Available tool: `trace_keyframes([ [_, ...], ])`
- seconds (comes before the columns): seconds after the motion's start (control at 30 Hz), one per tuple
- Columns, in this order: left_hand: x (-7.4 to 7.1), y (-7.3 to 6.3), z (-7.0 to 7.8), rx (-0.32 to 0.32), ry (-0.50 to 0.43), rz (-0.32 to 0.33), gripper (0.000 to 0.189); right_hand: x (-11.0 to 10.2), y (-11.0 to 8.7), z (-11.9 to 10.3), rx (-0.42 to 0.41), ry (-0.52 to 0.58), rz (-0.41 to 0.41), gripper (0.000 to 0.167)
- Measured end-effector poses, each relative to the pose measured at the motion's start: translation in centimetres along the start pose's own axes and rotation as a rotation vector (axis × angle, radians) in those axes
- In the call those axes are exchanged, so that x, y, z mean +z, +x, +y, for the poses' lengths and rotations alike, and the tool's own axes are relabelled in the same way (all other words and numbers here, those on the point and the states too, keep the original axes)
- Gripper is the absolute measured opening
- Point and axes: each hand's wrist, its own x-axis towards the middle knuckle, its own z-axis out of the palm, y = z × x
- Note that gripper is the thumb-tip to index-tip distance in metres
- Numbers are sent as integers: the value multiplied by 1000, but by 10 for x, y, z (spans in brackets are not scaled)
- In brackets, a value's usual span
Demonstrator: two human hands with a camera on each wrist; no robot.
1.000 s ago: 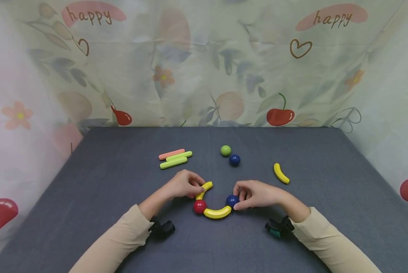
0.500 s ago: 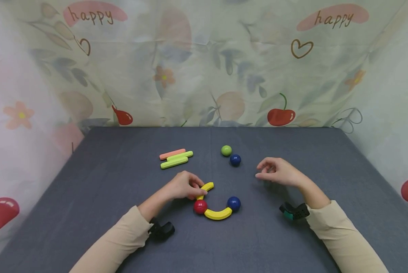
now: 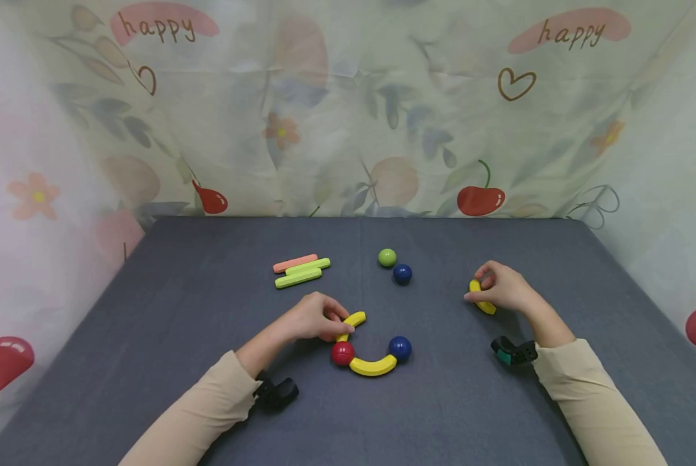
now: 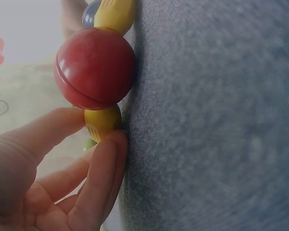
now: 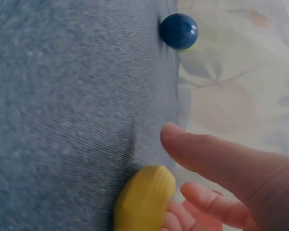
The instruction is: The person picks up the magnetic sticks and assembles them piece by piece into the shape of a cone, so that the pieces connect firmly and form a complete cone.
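Currently pinching, with the left hand [image 3: 315, 316], a smooth yellow banana-shaped piece [image 3: 356, 318] near the middle of the worktop [image 3: 429, 414], fingers narrow round it. Running with its long axis from near left to far right, free end pointing far right, near end meeting a glossy red ball [image 3: 343, 353]. Joined there, on the ball's near right side, to a second yellow curved piece [image 3: 374, 367], stretching left to right with its bulge towards the near edge. Touching, at that piece's right end, a glossy blue ball [image 3: 400, 348].

Poised, with the right hand [image 3: 502, 287], around a third yellow curved piece [image 3: 488, 308] well to the right, thumb and fingers set fairly wide; thumb clear of it in the right wrist view. Cannot tell whether the other fingertips touch it. Lying with its long axis from far left to near right.

Farther off, just right of centre, a shiny green ball [image 3: 387, 257] beside a dark blue ball [image 3: 403, 274]. Farther left, side by side and slanting towards far right, a salmon-pink stick [image 3: 295, 263] and two yellow-green sticks [image 3: 298, 278].
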Motion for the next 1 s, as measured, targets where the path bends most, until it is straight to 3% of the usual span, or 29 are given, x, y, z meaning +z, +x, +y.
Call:
trace_keyframes([
  [0.33,0,1,0,-16,2,-7,28,6,4,-1,49,-12,-41,45],
  [0.63,0,0,-1,-19,8,-3,29,13,1,-11,-58,79,-40,43],
  [1.0,0,-2,0,-1,-1,-6,29,24,-7,-28,-157,242,-123,44],
])
